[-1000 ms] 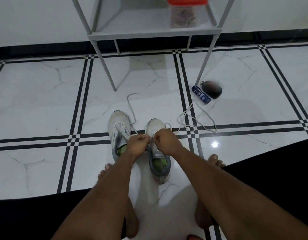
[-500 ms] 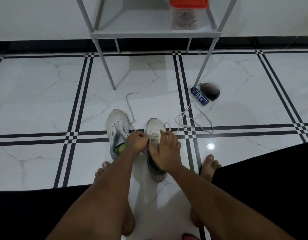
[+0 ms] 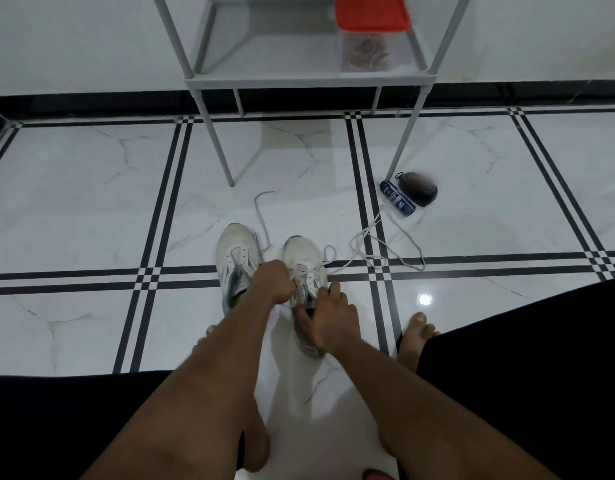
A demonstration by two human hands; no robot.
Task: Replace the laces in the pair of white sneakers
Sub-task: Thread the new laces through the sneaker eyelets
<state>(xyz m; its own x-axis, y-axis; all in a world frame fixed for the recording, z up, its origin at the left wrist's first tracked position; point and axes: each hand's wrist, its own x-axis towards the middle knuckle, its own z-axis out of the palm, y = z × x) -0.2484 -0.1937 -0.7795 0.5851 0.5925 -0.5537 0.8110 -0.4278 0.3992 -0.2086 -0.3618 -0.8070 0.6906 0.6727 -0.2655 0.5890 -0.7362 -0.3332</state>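
At frame centre, the left hand (image 3: pixel 272 283) pinched the lace (image 3: pixel 368 252) at the right sneaker (image 3: pixel 304 261) while the right hand (image 3: pixel 328 315), fingers curled, gripped its collar; lacing seemed underway, needing the next eyelet threaded.

Glossy white marble-look tiled floor (image 3: pixel 91 188); matt white cloth sneakers (image 3: pixel 235 251); grey painted metal rack (image 3: pixel 306 81); clear plastic red-lidded tub (image 3: pixel 368 32).

You see white marble floor (image 3: pixel 91 188), black stripes | grey metal rack (image 3: pixel 306 81) at 12 o'clock | white wall (image 3: pixel 74 39) | light glare (image 3: pixel 425 299) at 3 o'clock
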